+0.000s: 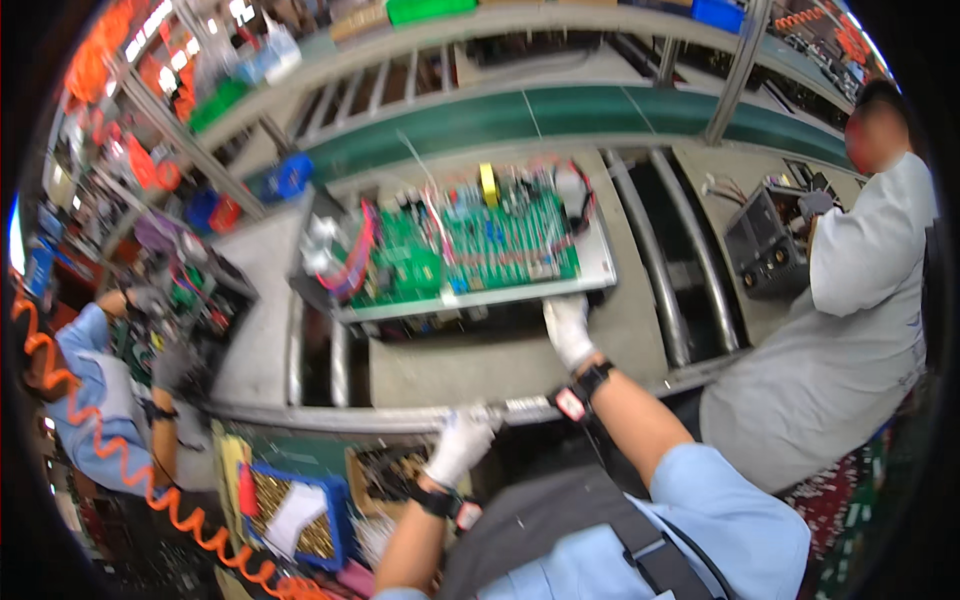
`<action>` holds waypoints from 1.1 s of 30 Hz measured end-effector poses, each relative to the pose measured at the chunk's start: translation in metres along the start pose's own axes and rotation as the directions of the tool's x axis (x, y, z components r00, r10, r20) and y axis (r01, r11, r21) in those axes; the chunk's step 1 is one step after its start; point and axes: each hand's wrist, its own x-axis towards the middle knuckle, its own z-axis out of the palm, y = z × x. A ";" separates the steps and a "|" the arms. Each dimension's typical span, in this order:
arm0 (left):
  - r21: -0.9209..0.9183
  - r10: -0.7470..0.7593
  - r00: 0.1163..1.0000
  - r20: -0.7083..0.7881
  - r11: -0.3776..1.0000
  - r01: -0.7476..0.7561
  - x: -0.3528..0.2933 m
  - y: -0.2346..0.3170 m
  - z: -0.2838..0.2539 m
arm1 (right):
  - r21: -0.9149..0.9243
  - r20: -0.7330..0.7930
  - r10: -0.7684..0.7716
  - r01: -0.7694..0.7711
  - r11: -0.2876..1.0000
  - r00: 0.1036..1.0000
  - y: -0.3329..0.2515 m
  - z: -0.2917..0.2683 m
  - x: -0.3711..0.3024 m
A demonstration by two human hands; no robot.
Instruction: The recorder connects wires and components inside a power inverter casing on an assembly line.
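One white-gloved right hand [568,330] is up against the near edge of an open metal chassis [597,262], toward its right corner; from where I stand I can't tell whether the fingers grip it or only press it. The left hand [463,447], gloved too, is nearer the person than the chassis, apart from it, at the metal rail [340,415] of the bench; its fingers are bent, and I can't see if anything is in them.

The chassis sits on the bench straight ahead of the person, with green circuit boards [520,245] facing up, a yellow part [488,184] toward its far side and a bundle of pink and blue wires [358,250] at its left end. On the near left of the chassis, below the rail, a blue bin [338,510] holds small brass-coloured pieces and a white paper [297,520]. Right of the chassis run steel rollers [645,255], then a dark boxy unit [760,240] beside a co-worker in grey [870,260]. Well left of it, another co-worker [95,390] handles a unit with boards.
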 end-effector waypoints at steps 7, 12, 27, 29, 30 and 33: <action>-0.458 -0.215 0.975 0.050 0.863 0.213 0.010 0.024 0.009 | -0.462 0.045 0.169 -0.129 0.877 0.985 -0.050 -0.025 -0.013; -0.518 -0.218 0.971 0.102 0.821 0.239 0.018 0.044 0.022 | -0.519 0.079 0.201 -0.132 0.844 0.976 -0.059 -0.044 -0.037; -0.676 -0.092 0.993 -0.071 0.737 0.020 0.008 0.043 0.054 | -0.622 0.746 -0.143 0.757 0.199 0.651 -0.080 -0.050 0.025; -0.669 -0.101 0.993 -0.060 0.743 0.036 0.010 0.038 0.044 | -0.590 0.536 -0.132 0.482 0.648 0.834 -0.070 -0.050 0.026; -0.662 -0.110 0.992 -0.055 0.748 0.046 0.012 0.035 0.042 | -0.439 0.397 -0.053 0.241 0.866 0.916 -0.068 -0.047 0.025; -0.610 -0.122 0.982 -0.142 0.792 0.010 0.019 0.034 0.054 | -0.641 0.510 -0.151 0.491 0.590 0.847 -0.070 -0.066 0.029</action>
